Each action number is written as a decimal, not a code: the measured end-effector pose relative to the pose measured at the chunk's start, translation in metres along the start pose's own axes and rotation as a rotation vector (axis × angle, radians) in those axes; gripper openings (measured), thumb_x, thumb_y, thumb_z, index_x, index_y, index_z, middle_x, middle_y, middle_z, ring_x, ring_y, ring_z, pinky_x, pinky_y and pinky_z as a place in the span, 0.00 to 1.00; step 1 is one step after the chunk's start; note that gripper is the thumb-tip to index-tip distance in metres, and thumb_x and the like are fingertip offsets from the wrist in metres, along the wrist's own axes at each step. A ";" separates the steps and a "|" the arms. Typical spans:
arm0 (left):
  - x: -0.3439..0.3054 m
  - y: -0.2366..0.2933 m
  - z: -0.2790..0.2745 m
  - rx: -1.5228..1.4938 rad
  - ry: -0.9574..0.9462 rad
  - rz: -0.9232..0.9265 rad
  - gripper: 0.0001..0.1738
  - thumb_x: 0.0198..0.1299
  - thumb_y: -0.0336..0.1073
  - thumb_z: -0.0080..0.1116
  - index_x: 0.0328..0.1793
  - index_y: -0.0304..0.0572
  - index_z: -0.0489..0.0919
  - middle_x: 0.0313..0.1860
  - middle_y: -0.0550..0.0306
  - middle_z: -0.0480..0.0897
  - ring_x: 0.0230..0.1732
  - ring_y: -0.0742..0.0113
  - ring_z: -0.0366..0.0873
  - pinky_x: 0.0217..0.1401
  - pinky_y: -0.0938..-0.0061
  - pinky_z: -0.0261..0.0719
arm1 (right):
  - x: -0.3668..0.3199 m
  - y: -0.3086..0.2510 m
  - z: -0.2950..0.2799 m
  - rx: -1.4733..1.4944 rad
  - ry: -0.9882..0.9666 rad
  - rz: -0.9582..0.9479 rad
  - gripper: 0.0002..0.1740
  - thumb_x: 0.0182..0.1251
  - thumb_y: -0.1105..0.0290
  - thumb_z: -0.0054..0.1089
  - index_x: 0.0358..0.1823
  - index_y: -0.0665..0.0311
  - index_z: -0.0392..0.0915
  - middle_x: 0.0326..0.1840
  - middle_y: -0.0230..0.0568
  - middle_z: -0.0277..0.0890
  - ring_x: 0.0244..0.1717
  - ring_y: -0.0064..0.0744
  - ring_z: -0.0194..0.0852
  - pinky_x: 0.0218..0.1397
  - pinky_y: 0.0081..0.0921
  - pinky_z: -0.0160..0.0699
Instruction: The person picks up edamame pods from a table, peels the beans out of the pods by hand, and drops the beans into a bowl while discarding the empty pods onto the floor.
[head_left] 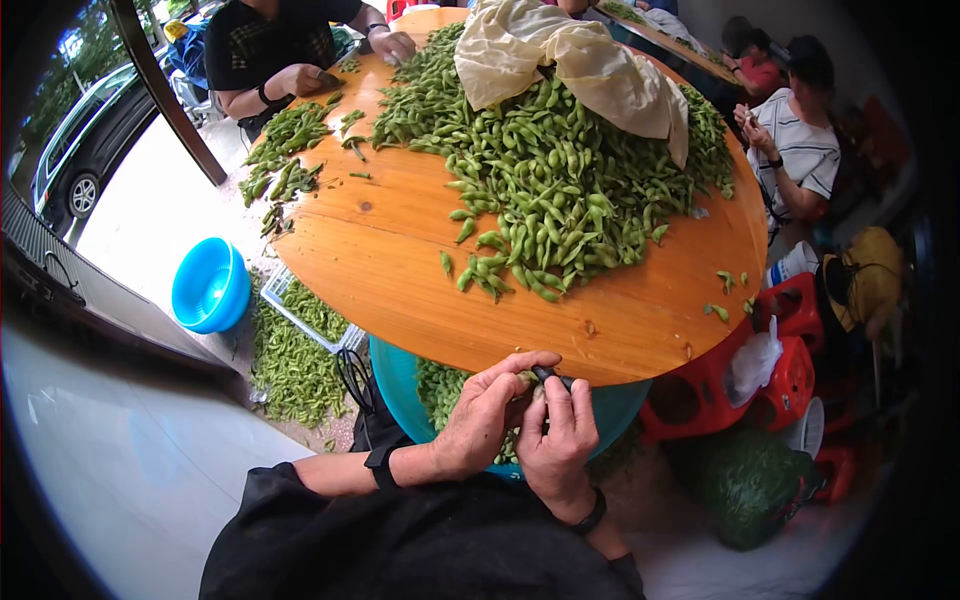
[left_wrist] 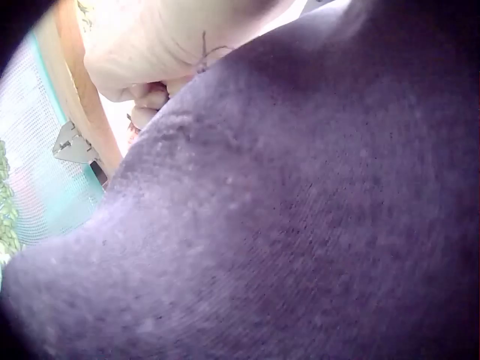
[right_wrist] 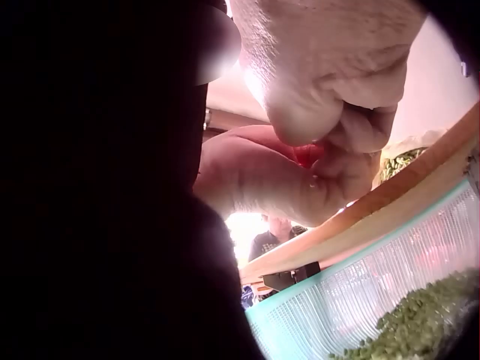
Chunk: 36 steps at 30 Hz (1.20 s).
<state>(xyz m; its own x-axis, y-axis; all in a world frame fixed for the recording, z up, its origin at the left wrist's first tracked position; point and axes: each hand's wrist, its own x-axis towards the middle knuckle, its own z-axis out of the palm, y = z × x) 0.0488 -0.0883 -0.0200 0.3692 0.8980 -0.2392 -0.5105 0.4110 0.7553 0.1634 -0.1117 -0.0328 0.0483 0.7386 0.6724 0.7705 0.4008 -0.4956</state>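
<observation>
At the near edge of the wooden table (head_left: 370, 245), my left hand (head_left: 475, 420) and right hand (head_left: 558, 440) meet fingertip to fingertip. Between them they pinch a small green soybean pod (head_left: 527, 377), mostly covered by the fingers. A short dark piece (head_left: 548, 374) shows at the same fingertips; I cannot tell what it is. Below the hands stands a teal basin (head_left: 392, 375) holding shelled green beans (head_left: 437, 388). Dark cloth (left_wrist: 262, 210) fills most of the left wrist view. The right wrist view shows curled fingers (right_wrist: 277, 180) above the basin's ribbed wall.
A large heap of soybean pods (head_left: 550, 200) covers the table's far side, partly under a cream cloth (head_left: 620, 85). Pods also lie on the floor (head_left: 290, 370) beside a blue basin (head_left: 210, 285). Red stools (head_left: 790, 375) stand right; another person's hand (head_left: 300, 80) works across the table.
</observation>
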 end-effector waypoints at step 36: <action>0.007 -0.010 -0.014 0.033 -0.274 -0.078 0.10 0.64 0.24 0.45 0.48 0.42 0.74 0.31 0.69 0.71 0.32 0.80 0.65 0.36 0.83 0.65 | 0.011 0.017 -0.036 0.198 -0.067 0.041 0.10 0.57 0.83 0.60 0.42 0.73 0.78 0.34 0.49 0.72 0.30 0.47 0.78 0.31 0.34 0.78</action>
<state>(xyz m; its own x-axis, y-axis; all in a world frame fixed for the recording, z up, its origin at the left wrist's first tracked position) 0.0456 -0.0845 -0.0380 0.6049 0.7862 -0.1268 -0.4486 0.4680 0.7614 0.1995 -0.1163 -0.0140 0.0297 0.7881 0.6148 0.6284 0.4636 -0.6247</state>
